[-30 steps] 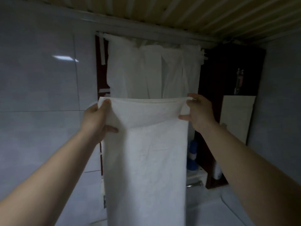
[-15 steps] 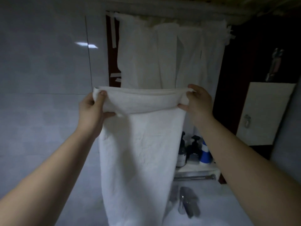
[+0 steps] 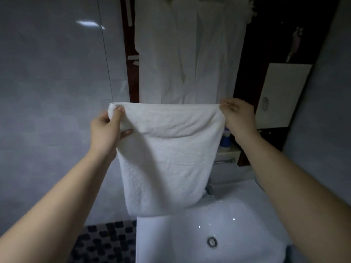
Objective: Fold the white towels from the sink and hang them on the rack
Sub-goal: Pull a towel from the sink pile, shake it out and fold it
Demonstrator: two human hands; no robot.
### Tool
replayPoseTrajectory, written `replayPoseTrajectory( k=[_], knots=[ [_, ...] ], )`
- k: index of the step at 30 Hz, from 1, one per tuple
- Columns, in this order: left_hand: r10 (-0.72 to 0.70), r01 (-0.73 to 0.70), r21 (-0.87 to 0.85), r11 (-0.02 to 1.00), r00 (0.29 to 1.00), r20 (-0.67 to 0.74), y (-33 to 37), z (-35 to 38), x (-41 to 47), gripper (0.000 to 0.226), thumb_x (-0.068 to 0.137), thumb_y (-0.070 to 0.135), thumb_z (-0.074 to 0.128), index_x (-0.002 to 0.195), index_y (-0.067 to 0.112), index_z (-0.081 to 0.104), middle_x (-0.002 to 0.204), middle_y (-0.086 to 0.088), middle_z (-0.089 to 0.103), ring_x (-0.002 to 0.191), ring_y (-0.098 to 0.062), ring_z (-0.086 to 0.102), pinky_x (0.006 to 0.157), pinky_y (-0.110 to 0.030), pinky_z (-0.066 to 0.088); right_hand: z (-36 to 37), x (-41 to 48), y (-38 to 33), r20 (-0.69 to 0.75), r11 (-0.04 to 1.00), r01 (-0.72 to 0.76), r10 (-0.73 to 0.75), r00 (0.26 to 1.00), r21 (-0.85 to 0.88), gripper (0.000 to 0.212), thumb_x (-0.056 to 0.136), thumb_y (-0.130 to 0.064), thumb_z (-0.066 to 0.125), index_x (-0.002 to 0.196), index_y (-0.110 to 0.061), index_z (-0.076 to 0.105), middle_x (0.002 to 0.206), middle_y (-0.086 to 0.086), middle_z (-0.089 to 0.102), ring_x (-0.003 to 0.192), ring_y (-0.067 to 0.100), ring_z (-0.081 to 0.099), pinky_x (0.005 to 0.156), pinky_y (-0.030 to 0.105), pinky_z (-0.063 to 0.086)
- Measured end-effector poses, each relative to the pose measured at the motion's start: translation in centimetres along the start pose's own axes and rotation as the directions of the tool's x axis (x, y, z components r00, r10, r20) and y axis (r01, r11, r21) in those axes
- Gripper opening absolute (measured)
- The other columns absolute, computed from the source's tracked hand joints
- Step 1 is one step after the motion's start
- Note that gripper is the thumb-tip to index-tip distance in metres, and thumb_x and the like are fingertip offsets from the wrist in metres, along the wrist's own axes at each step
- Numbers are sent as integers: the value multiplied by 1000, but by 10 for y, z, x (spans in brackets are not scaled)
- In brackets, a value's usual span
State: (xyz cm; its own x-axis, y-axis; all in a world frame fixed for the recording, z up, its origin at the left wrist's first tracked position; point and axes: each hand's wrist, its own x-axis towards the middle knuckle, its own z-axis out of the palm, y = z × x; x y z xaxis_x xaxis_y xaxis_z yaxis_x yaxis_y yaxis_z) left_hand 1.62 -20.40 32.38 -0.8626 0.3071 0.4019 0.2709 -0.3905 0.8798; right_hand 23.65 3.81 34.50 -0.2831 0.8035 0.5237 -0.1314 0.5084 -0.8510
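Observation:
A white towel (image 3: 167,158) hangs doubled over in front of me, its folded bottom edge just above the back rim of the white sink (image 3: 228,221). My left hand (image 3: 108,130) pinches its top left corner and my right hand (image 3: 237,116) pinches its top right corner, holding the top edge level. Behind it, several white towels (image 3: 186,50) hang side by side from the top of the frame; the rack that bears them is out of view.
A grey tiled wall (image 3: 57,82) fills the left. A dark wooden frame (image 3: 127,44) runs behind the hung towels. At right are a small white cabinet door (image 3: 281,95), a blue bottle (image 3: 225,139) on a shelf, and a tap (image 3: 209,186). Mosaic floor (image 3: 106,242) lies lower left.
The view has tipped downward, bringing the sink into sight. The towel now hangs shorter, doubled, with its lower edge visible, and both hands sit lower against the hung towels.

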Motion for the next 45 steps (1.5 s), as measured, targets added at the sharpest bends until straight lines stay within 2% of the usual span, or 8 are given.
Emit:
replayPoseTrajectory(
  k=[5,10,20,29,34,39,43,45],
  knots=[
    [45,-47,148,988,999,20,-20,-37,-33,26,90,42,66,74,21,68,61,12,60,58,-6,59,48,-25,53,-12,-45,5,0,1000,-11,11,1000,-8,28,91,-15,64,82,-42,69,97,-18,71,87,-12,64,77,7,49],
    [58,-56,306,951,998,3,-49,-65,-60,55,87,53,63,73,0,55,49,11,48,46,-8,46,43,-26,41,-13,-82,30,43,997,-70,71,997,-36,26,90,-15,66,87,-40,71,101,-12,72,87,-6,66,79,11,52],
    [-249,203,453,868,968,43,-153,-95,-88,38,91,52,63,75,18,68,56,11,62,48,-2,54,42,-20,48,14,-112,156,93,930,-312,334,938,-195,25,86,-12,70,76,-35,71,83,-19,71,77,-9,65,69,9,46],
    [-609,633,351,690,770,-193,-300,-97,-76,30,91,23,72,85,-5,64,87,-18,61,82,-30,65,61,-34,61,67,-113,305,171,843,-432,500,849,-320,15,92,-6,66,101,-16,73,100,3,71,93,17,66,78,17,45],
    [-643,689,401,604,719,-265,-354,-93,-52,28,92,25,71,85,-1,62,89,-18,58,84,-30,63,62,-33,61,94,-106,356,186,808,-456,547,816,-373,17,93,-5,63,104,-13,72,100,4,69,84,14,64,63,7,43],
    [-599,605,636,479,755,-267,-395,-90,-26,38,93,33,67,95,-5,64,82,-20,65,75,-34,64,74,-52,56,119,-96,398,183,770,-420,557,810,-481,21,95,-4,60,111,-4,72,114,12,71,104,25,65,79,16,38],
    [-645,601,707,372,715,-269,-424,-86,-29,47,93,39,66,125,5,63,115,-19,69,106,-41,64,94,-52,54,133,-99,429,179,647,-509,701,691,-568,43,96,-22,60,137,-12,55,126,8,64,115,27,60,78,17,35],
    [-707,576,761,297,668,-230,-437,-87,-46,44,94,40,65,113,1,67,107,-22,70,99,-40,66,86,-45,55,133,-109,441,205,536,-552,810,550,-639,62,94,-34,62,149,-16,39,135,8,58,116,29,58,81,24,38]
  ],
)
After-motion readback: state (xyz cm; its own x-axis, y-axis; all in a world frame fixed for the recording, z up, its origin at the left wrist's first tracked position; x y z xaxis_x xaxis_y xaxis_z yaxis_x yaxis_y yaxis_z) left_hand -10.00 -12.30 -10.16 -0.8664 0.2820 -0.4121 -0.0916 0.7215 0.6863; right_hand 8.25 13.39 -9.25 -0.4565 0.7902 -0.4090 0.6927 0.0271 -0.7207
